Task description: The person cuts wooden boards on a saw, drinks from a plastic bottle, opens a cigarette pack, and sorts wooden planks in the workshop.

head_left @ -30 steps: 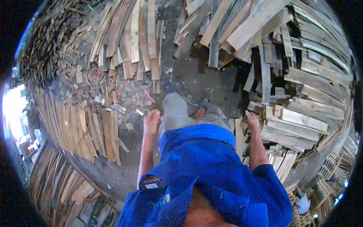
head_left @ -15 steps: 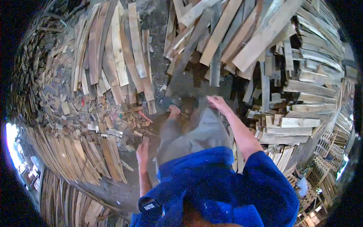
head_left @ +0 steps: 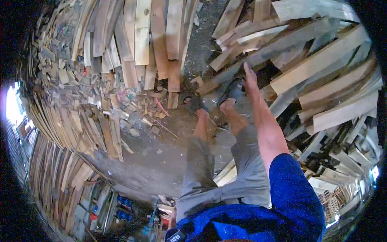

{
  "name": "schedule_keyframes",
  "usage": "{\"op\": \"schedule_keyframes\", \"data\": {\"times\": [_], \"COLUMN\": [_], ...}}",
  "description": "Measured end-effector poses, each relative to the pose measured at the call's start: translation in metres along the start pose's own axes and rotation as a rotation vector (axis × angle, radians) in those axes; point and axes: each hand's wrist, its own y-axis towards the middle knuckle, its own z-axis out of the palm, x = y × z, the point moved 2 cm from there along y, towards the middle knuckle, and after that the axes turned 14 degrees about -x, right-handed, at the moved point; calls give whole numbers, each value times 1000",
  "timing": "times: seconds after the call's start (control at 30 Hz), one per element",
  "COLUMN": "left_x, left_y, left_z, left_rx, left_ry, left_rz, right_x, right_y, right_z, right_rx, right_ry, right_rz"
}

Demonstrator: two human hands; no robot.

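Note:
My right hand reaches forward on my outstretched bare arm, seen edge-on, with its fingers pointing away from me. Its fingertips overlap the edge of a long dark weathered plank that slants across the right-hand pile. No object shows in that hand. Below it is my right foot in a dark sandal, close to the plank's blurred near end. My left hand is out of the picture.
Stacked boards lie ahead on the left, beside scattered wood offcuts. Pale, loosely crossed planks fill the right side. More boards lean at lower left. Bare dirt floor shows between the piles.
The view has shifted forward and turned, so the wood piles appear elsewhere. My right hand has gone farther forward over the right-hand planks. My left hand has left the view.

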Motion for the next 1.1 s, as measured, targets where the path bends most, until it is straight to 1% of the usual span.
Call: {"op": "schedule_keyframes", "data": {"times": [0.07, 0.1, 0.13, 0.17, 0.2, 0.23, 0.27, 0.3, 0.37, 0.43, 0.5, 0.53, 0.57, 0.63, 0.67, 0.73, 0.8, 0.83, 0.87, 0.9, 0.93, 0.97, 1.07, 1.1], "left_x": [0, -7, -16, -27, -42, -58, -76, -96, -136, -176, -223, -246, -269, -313, -328, -349, -362, -365, -371, -376, -381, -384, -394, -396], "left_y": [-9, -12, -11, -12, -12, -11, -11, -14, -19, -27, -38, -51, -64, -84, -93, -99, -99, -107, -73, -41, -12, 0, -6, -11], "left_z": [8, 8, 7, 6, 4, 0, -6, -10, -19, -29, -33, -32, -30, -17, -14, -9, -6, -7, -10, -14, -19, -20, -26, -29], "left_rx": [22, 30, 43, 55, 70, 81, 87, 99, 124, 148, 180, 204, 224, 284, 290, 269, 249, 294, 259, 227, 203, 202, 200, 204], "left_ry": [-1, 4, 8, 10, 15, 19, 27, 31, 49, 53, 73, 94, 113, 126, 130, 135, 139, 212, 375, 544, 712, 799, 798, 788], "left_rz": [-10, -4, 11, 26, 50, 72, 96, 121, 165, 188, 262, 352, 443, 718, 746, 748, 748, 1100, 1106, 1117, 1128, 1156, 1160, 1153], "right_x": [6, 8, 34, 70, 95, 108, 122, 150, 211, 242, 265, 291, 328, 378, 392, 405, 394, 406, 418, 426, 426, 421, 414, 398], "right_y": [2, -10, -36, -70, -95, -105, -117, -138, -174, -176, -170, -171, -173, -163, -154, -119, -45, -33, -19, -10, -7, -10, -10, -2], "right_z": [-14, -17, -14, -24, -35, -45, -60, -82, -125, -162, -191, -216, -249, -307, -334, -396, -470, -509, -549, -575, -600, -621, -659, -641], "right_rx": [73, 48, 10, -82, -171, -167, -166, -160, -159, -294, -448, -486, -580, -733, -797, -892, -944, -912, -874, -858, -873, -898, -939, -825], "right_ry": [-219, -295, -365, -93, 25, -161, -159, -154, 201, 288, 399, 427, 494, 580, 596, 485, -87, -20, 48, 48, 17, -44, -177, -172], "right_rz": [195, 184, 166, -174, -243, -105, -93, -82, -10, -78, -162, -171, -169, -175, -171, -343, -178, -241, -302, -333, -332, -304, -207, -296]}}
